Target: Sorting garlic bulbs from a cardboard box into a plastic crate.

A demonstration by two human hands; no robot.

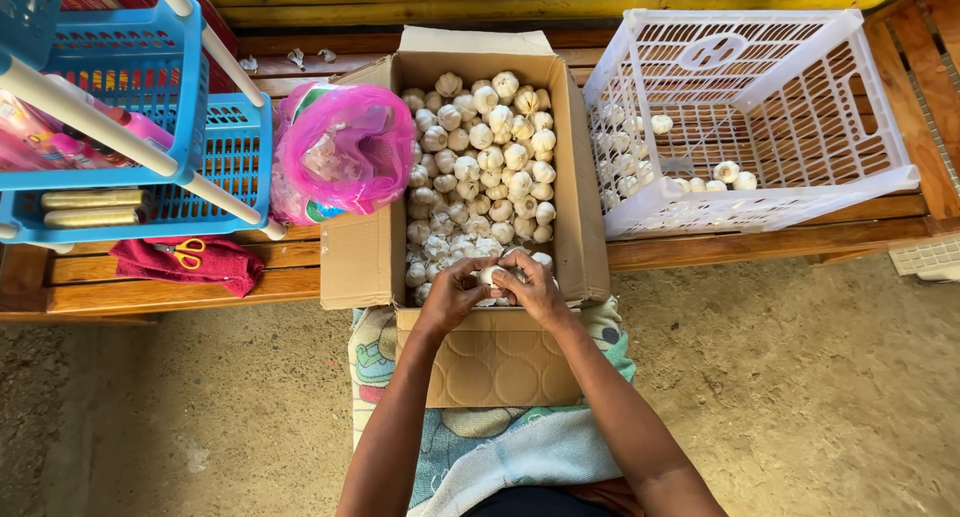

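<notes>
— What's nearest?
— At six o'clock the left hand (452, 295) and right hand (535, 289) both pinch one pale garlic bulb (492, 274) over the cardboard box (581, 227).
— Around it?
— Pink bag (340, 147) at ten o'clock, white crate (760, 117) at two, blue rack (140, 117) cut off beyond the counter (760, 242).

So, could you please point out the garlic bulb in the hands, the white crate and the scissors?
garlic bulb (491, 274), head view, its top between the fingers.
white crate (880, 127), head view, right wall.
scissors (187, 252), head view, yellow handles.
</notes>
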